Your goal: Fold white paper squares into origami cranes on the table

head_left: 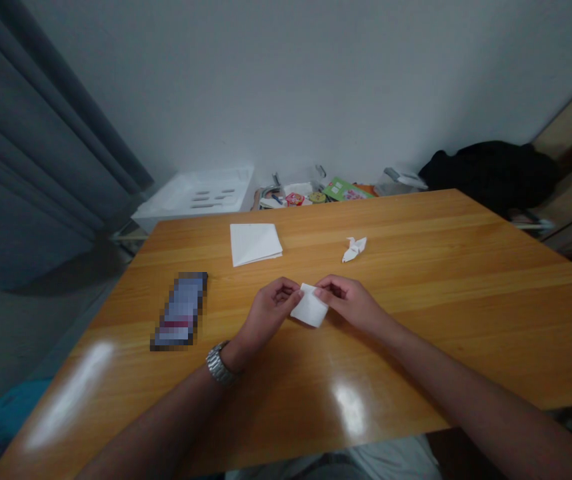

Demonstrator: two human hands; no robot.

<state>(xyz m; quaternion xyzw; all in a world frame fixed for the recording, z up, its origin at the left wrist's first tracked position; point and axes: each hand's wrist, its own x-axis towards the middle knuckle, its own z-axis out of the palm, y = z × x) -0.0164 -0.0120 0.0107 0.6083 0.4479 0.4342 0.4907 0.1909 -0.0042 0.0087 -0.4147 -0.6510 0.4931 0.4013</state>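
Grip: left hand (269,310) and right hand (349,300) both pinch one small folded white paper (310,308), thumb and forefinger closed on it, the other fingers curled in.
Left hand: holds the paper's upper left edge; a metal watch (220,363) sits on the wrist.
Right hand: holds the paper's upper right corner; the fingertips of the two hands are close together.
Paper: held between the hands near the middle of the table (416,320), tilted, lower corner pointing toward the person. Whether it touches the wood I cannot tell.
Table: wooden, glossy, with two bright glare patches near the front edge.
Sheets (255,243): white, lying flat, beyond the left hand and well apart from it.
Crane (354,249): small white folded figure, beyond the right hand, apart from the sheets.
Phone (181,311): left of the left hand, lying flat; its face is pixelated, nothing readable.
Tray (199,193): white plastic, past the table's far left corner.
Packet (346,191): green, among small clutter behind the far edge; its print is too small to read.
Cloth (491,173): black heap off the far right corner.
Curtain (31,153): grey, hanging at the left.
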